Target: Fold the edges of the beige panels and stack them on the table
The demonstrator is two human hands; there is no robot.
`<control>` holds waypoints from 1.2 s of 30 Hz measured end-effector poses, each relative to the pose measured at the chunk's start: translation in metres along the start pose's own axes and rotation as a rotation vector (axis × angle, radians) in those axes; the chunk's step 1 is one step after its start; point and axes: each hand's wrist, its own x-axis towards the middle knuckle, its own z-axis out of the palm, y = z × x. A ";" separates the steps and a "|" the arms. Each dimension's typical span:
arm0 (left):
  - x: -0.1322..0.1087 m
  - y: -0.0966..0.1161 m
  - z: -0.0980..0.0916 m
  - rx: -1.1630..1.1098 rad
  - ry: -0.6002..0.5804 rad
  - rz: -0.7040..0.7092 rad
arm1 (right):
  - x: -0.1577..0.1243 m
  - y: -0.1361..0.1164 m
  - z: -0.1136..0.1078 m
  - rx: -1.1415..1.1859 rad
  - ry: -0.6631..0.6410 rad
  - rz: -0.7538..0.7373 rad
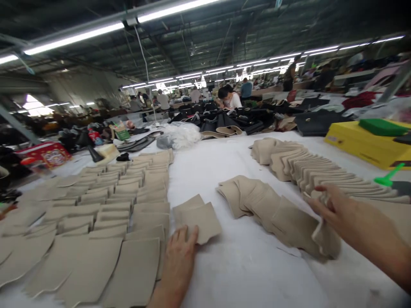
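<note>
My left hand (pixel 180 252) lies with its fingers and thumb against two overlapping beige cut pieces (pixel 205 220) in the middle of the white table. On the right, my right hand (pixel 343 214) has thumb and forefinger curled at a long fanned row of beige pieces (pixel 321 167). Beneath that hand a beige piece (pixel 329 241) is bent up and blurred, apparently gripped by fingers I cannot fully see. It is at the near end of a shorter fanned row (pixel 266 201) of similar pieces.
Several rows of stacked beige pieces (pixel 105 214) cover the left side. Farther back are a clear plastic bag (pixel 180 133) and dark bag parts (pixel 221 122). A yellow box (pixel 366 141) and a green tool (pixel 390 175) sit at right. A co-worker (pixel 233 99) bends over work behind.
</note>
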 end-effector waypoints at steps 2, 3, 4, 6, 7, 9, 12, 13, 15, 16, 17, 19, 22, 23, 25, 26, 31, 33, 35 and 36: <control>-0.006 0.002 -0.002 -0.023 0.052 0.019 | 0.000 -0.013 0.014 0.121 -0.012 -0.029; -0.012 0.003 0.000 -0.040 0.091 0.033 | -0.006 -0.023 0.020 0.209 -0.070 -0.053; -0.019 0.005 0.004 -0.059 0.136 0.052 | -0.015 -0.034 0.027 0.329 -0.152 -0.073; -0.037 0.012 0.017 -0.090 0.231 0.111 | -0.037 -0.057 0.043 0.564 -0.404 -0.097; -0.047 0.016 0.024 -0.100 0.274 0.150 | -0.049 -0.068 0.052 0.646 -0.515 -0.090; -0.064 0.025 0.037 -0.110 0.332 0.231 | -0.068 -0.083 0.073 0.722 -0.622 -0.070; -0.079 0.032 0.048 -0.138 0.316 0.344 | -0.083 -0.089 0.095 0.734 -0.609 -0.069; -0.081 0.032 0.048 -0.157 0.290 0.372 | -0.085 -0.088 0.099 0.725 -0.596 -0.075; -0.082 0.030 0.047 -0.201 0.235 0.396 | -0.088 -0.085 0.100 0.739 -0.608 -0.081; -0.081 0.029 0.046 -0.220 0.211 0.390 | -0.088 -0.084 0.099 0.776 -0.633 -0.083; -0.079 0.028 0.045 -0.237 0.189 0.374 | -0.089 -0.083 0.096 0.832 -0.663 -0.083; -0.075 0.026 0.043 -0.273 0.150 0.322 | -0.089 -0.081 0.089 0.969 -0.694 -0.074; -0.061 0.023 0.037 -0.342 0.111 0.199 | -0.087 -0.073 0.074 1.098 -0.609 -0.051; -0.055 0.020 0.033 -0.372 0.090 0.151 | -0.088 -0.070 0.069 1.116 -0.584 -0.041; -0.042 0.013 0.018 -0.471 0.026 0.082 | -0.093 -0.063 0.061 1.133 -0.604 -0.026; -0.035 0.010 0.008 -0.546 -0.004 0.064 | -0.097 -0.061 0.059 1.141 -0.648 -0.020; -0.016 0.015 -0.052 -0.996 -0.167 0.044 | -0.126 -0.069 0.058 1.215 -0.966 -0.040; -0.015 0.023 -0.064 -1.093 -0.409 0.081 | -0.134 -0.075 0.059 1.202 -1.018 -0.071; -0.016 0.030 -0.064 -1.135 -0.584 0.094 | -0.137 -0.078 0.061 1.174 -1.030 -0.102; -0.018 0.031 -0.061 -1.151 -0.637 0.086 | -0.138 -0.078 0.062 1.153 -1.027 -0.119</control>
